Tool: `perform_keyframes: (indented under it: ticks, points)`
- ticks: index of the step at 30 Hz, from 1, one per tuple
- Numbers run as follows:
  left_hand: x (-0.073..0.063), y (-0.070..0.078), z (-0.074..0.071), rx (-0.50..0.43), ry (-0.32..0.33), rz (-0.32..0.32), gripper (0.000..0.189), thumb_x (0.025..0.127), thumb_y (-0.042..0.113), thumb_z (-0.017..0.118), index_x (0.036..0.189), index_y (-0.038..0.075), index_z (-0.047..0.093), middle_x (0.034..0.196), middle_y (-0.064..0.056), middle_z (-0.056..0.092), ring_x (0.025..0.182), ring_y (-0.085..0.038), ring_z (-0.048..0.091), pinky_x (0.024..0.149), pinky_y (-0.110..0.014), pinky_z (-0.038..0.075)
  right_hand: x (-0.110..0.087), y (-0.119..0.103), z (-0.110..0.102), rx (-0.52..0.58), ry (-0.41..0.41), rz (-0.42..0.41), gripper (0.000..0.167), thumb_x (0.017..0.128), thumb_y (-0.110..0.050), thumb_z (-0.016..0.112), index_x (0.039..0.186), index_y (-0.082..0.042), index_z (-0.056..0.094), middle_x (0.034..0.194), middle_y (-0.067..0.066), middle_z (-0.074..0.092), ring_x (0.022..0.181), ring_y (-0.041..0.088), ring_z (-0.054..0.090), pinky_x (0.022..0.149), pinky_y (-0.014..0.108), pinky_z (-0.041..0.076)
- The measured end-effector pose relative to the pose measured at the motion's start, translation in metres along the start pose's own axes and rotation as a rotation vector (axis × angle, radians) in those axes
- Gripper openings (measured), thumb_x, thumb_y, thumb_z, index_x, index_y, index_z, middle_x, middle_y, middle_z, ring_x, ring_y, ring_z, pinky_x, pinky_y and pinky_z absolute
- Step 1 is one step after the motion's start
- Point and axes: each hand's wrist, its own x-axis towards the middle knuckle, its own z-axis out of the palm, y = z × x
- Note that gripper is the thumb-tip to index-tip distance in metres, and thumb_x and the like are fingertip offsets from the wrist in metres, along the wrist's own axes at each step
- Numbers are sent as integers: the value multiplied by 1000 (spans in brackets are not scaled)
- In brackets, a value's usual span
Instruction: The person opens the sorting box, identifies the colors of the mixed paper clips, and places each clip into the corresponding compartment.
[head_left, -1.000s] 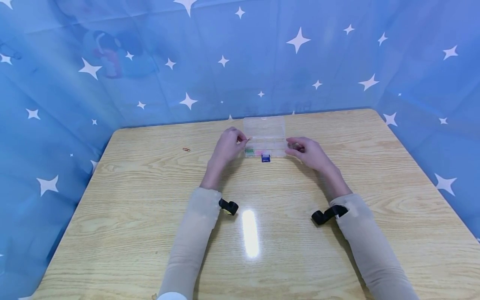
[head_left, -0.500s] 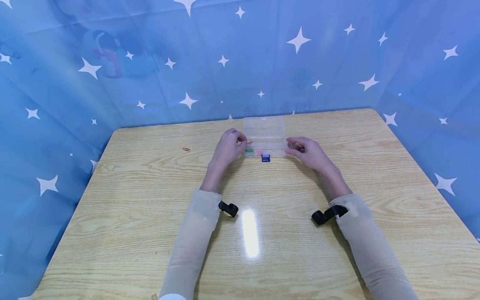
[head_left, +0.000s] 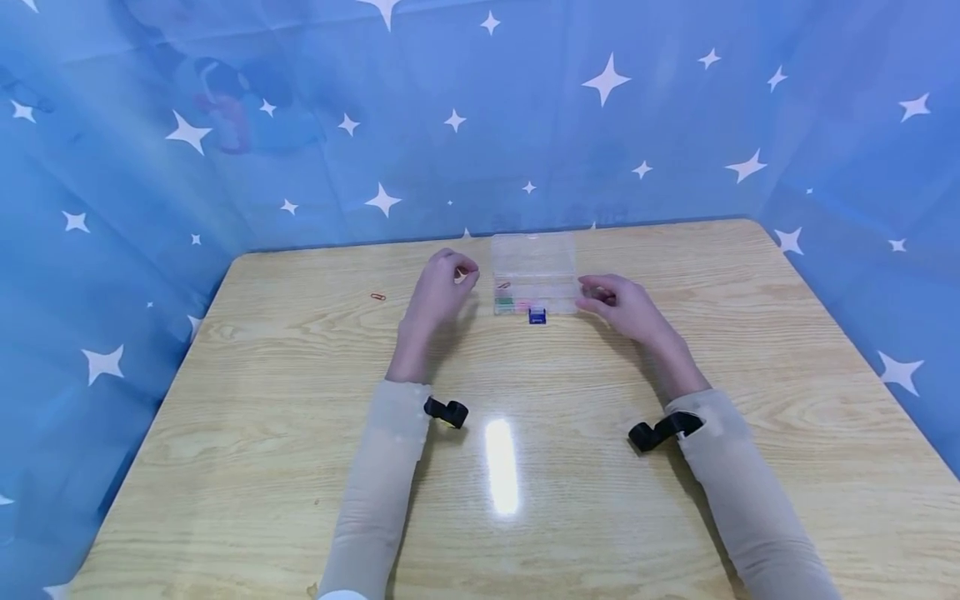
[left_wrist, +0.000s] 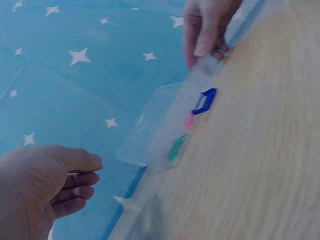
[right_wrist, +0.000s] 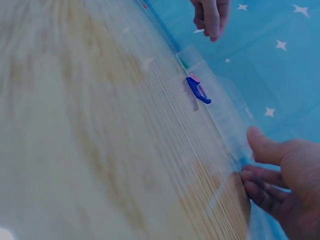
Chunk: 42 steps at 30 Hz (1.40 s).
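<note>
A clear plastic compartment box (head_left: 553, 290) stands near the table's back edge, its lid raised at the rear. A red paper clip (head_left: 504, 286) lies in its left part, behind some green paper clips (head_left: 504, 302). Something pink (left_wrist: 189, 120), too blurred to name, sits beside the green ones. A blue latch-like piece (right_wrist: 196, 90) is at the box's front. My left hand (head_left: 442, 287) hovers left of the box, fingers loosely curled with nothing in them. My right hand (head_left: 618, 304) holds the box's right end between thumb and fingers.
Another red paper clip (head_left: 378, 297) lies on the wooden table (head_left: 300, 400), left of my left hand. A blue curtain (head_left: 420, 150) with white stars rises directly behind the table's back edge.
My left hand has let go of the red paper clip into the box and drawn away to the left. The right hand stays at the box's right end.
</note>
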Motion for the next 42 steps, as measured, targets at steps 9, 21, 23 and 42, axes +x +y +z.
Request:
perform_keyframes:
  ticks: [9, 21, 23, 42]
  points:
    - [-3, -12, -26, -50, 41, -13, 17, 98, 12, 65, 107, -1, 73, 108, -13, 65, 100, -27, 59, 89, -36, 49, -3, 1, -5, -25, 26, -2, 52, 103, -30, 61, 145, -1, 53, 113, 16, 62, 85, 26, 52, 72, 40, 41]
    - [-13, -38, -52, -42, 105, -72, 19, 98, 10, 65, 109, -4, 73, 109, -18, 65, 101, -31, 58, 90, -40, 48, -1, 3, -3, -19, 27, -8, 52, 102, -29, 62, 144, 0, 53, 112, 16, 63, 86, 27, 53, 75, 41, 42]
    - [-17, -42, -57, -35, 112, -85, 20, 98, 11, 65, 110, -4, 72, 108, -18, 65, 100, -32, 57, 89, -41, 48, -1, 3, -3, -15, 23, -9, 52, 102, -30, 62, 144, 0, 53, 112, 16, 63, 86, 27, 53, 74, 41, 42]
    - [-39, -84, -77, 2, 140, -268, 26, 97, 11, 63, 115, -8, 69, 115, -22, 61, 102, -35, 58, 87, -45, 50, 1, -1, -2, -21, 13, -12, 52, 103, -29, 62, 144, 1, 52, 110, 16, 61, 83, 27, 50, 73, 41, 40]
